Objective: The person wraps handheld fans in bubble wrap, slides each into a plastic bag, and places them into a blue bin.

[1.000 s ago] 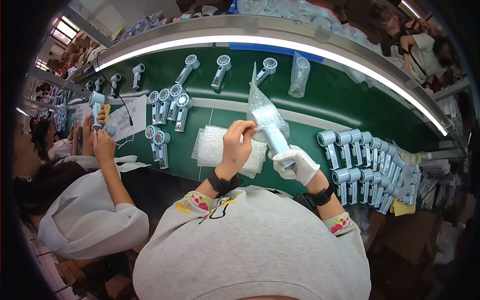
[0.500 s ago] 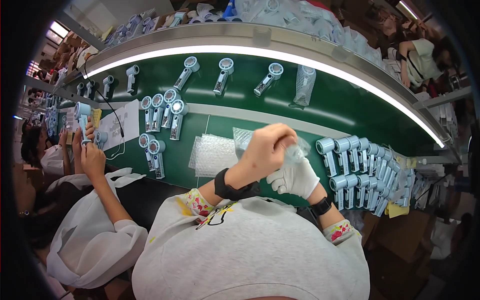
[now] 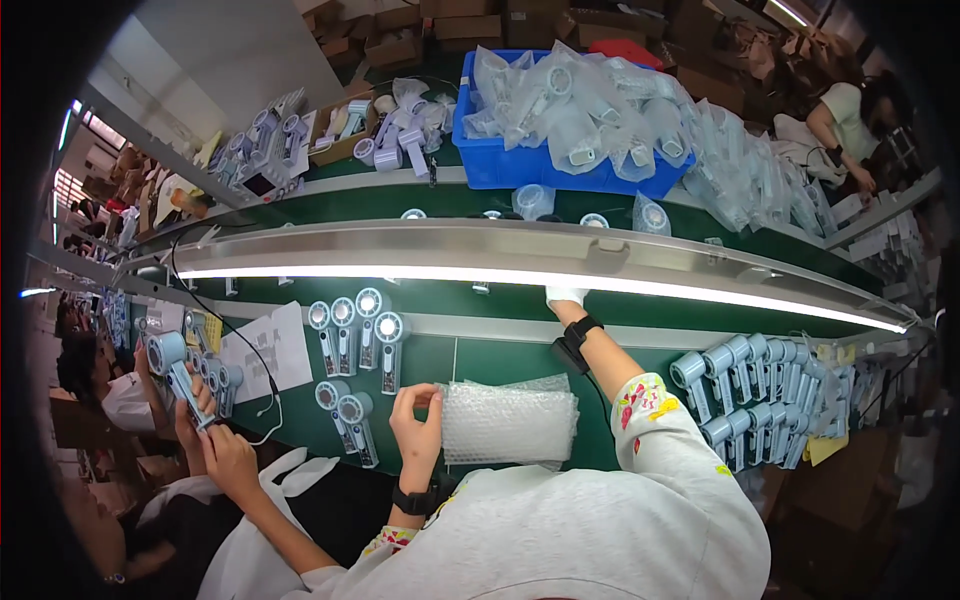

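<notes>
One view only, from your head camera. Your left hand (image 3: 418,425) hovers at the near edge of the green counter (image 3: 500,365), fingers curled with thumb and fingertips pinched together at the left edge of the stack of bubble-wrap bags (image 3: 510,422); whether it has hold of a bag's corner you cannot tell from here. The stack lies flat near the near edge, about the middle of the counter's width, right in front of you.

Your right hand (image 3: 566,295), in a white glove, stretches out toward the far side of the counter and passes under the long light bar (image 3: 520,262); only the wrist end of the glove shows, so how far it is open cannot be told.

Just left of your left hand, pale blue handheld fans (image 3: 350,335) lie in two short rows, heads toward the far edge. More fans (image 3: 760,385) are packed together toward the right end of the counter. Beyond the light bar, a blue bin (image 3: 520,165) holds bagged fans. To your left, another person's hands (image 3: 205,425) hold a fan.
</notes>
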### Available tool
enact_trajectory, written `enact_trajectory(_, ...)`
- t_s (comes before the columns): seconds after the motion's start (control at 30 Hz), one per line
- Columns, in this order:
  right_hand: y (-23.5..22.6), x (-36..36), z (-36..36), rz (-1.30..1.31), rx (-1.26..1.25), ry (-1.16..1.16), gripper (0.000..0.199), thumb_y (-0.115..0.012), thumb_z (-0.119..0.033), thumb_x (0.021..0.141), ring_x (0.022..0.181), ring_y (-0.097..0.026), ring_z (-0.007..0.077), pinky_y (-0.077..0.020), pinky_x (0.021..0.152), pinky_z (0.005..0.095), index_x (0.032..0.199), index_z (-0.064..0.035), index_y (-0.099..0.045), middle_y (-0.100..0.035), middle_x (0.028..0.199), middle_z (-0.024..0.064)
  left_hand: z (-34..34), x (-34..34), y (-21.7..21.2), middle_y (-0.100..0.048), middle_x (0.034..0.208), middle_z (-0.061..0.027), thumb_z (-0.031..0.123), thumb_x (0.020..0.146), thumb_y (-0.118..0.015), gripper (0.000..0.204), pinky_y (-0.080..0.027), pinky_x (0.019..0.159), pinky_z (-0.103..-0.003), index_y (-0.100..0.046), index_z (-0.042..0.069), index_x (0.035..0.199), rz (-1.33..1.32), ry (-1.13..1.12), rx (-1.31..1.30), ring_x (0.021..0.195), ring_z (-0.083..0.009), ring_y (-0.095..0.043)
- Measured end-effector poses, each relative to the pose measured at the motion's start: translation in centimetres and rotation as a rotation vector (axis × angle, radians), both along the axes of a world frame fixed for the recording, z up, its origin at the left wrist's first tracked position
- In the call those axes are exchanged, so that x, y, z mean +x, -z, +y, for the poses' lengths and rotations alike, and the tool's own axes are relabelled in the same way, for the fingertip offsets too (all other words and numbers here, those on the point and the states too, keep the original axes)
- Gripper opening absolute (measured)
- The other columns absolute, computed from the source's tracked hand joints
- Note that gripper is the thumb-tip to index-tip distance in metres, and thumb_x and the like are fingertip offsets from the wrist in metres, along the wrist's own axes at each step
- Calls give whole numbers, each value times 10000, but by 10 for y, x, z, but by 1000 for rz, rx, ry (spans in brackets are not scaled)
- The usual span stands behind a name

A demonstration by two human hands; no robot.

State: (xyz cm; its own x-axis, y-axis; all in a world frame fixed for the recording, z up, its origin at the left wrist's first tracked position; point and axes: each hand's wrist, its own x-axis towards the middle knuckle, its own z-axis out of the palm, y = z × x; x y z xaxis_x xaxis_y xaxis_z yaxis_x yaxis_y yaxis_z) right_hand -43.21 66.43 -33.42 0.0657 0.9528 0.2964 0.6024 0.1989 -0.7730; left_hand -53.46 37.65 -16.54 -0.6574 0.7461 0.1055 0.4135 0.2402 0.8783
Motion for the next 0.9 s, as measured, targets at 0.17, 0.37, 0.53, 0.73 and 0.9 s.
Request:
enact_trajectory(0.17, -28, -14, 21, 359, -286, -257, 277, -555, -225, 805, 735, -571, 262, -453, 663, 361, 1012, -41, -565, -602, 842, 82, 14, -3, 7, -562, 772, -83, 15, 781, -605, 76, -452, 643, -275, -592, 8, 855, 13, 65, -28, 689, -175, -571)
enact_trajectory(0.37, -112, 75, 13, 843, -744, -591, 248, -534, -159, 791, 632, -538, 226, -426, 574, 350, 1012, -52, -564, -579, 780, 57, 36, 47, 6, -561, 767, -93, 62, 800, -610, 94, -450, 621, -279, -582, 14, 875, -37, 440, -62, 671, -181, -563)
enact_trajectory(0.53, -173, 133, -79, 1259, -1223, -858, 242, -517, -104, 778, 546, -511, 196, -403, 500, 341, 1012, -60, -564, -560, 729, 37, 10, 85, 78, -550, 754, -98, 143, 800, -627, 157, -447, 607, -309, -567, 11, 861, -129, 607, -247, 661, -220, -546)
enact_trajectory(0.73, -230, 163, -134, -91, -23, -416, 258, -538, -4, 720, 507, -490, 180, -388, 466, 333, 974, -40, -563, -535, 693, 42, 4, 125, 91, -535, 741, -105, 222, 799, -635, 233, -444, 602, -355, -557, 7, 846, 447, 488, -239, 664, -275, -531)
enact_trajectory(0.9, -254, 189, -146, 16, -580, -605, 271, -631, -33, 701, 519, -532, 146, -413, 454, 275, 959, -33, -548, -551, 705, 40, 0, 121, 118, -567, 775, -131, 222, 808, -622, 252, -446, 623, -360, -564, 2, 914, 320, 456, -234, 682, -295, -547)
